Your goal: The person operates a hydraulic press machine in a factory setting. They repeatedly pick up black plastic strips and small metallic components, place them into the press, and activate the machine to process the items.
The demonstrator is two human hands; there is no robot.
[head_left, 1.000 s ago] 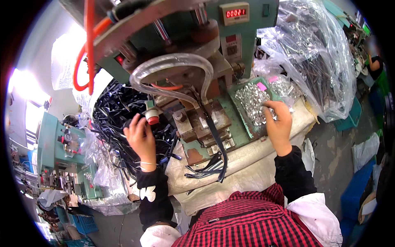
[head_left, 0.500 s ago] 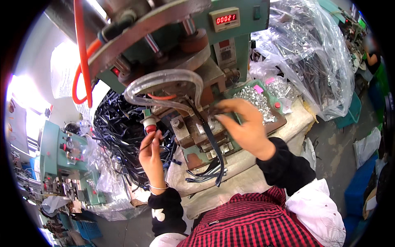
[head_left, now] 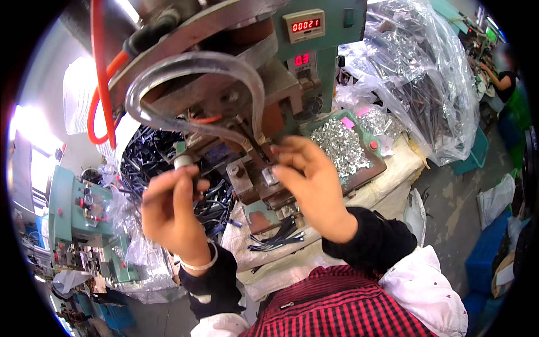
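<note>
My left hand (head_left: 177, 213) is raised left of the press, thumb and fingers drawn together beside a pale round push button (head_left: 183, 162). Blur hides what, if anything, is pinched there. At the die, my right hand (head_left: 317, 185) reaches in from the right, thumb and fingers apart around a gap, with nothing visibly held. Its fingertips are close to the metal die block (head_left: 270, 176). Two clear tube ends come down into the tooling from a looped clear hose (head_left: 193, 62). A small bundle of black strips (head_left: 278, 237) lies in front of the die.
A tray of small silvery metal pieces (head_left: 337, 149) sits right of the press. Dark strips (head_left: 149, 154) are heaped on the left; a clear plastic bag (head_left: 415, 84) bulges at the right. An orange air hose (head_left: 102, 73) hangs at upper left. Another person (head_left: 502, 81) works far right.
The long black strip hanging over the die's front is gone from there. My left hand has risen and moved left; my right hand has shifted left. A second red display on the press is lit.
</note>
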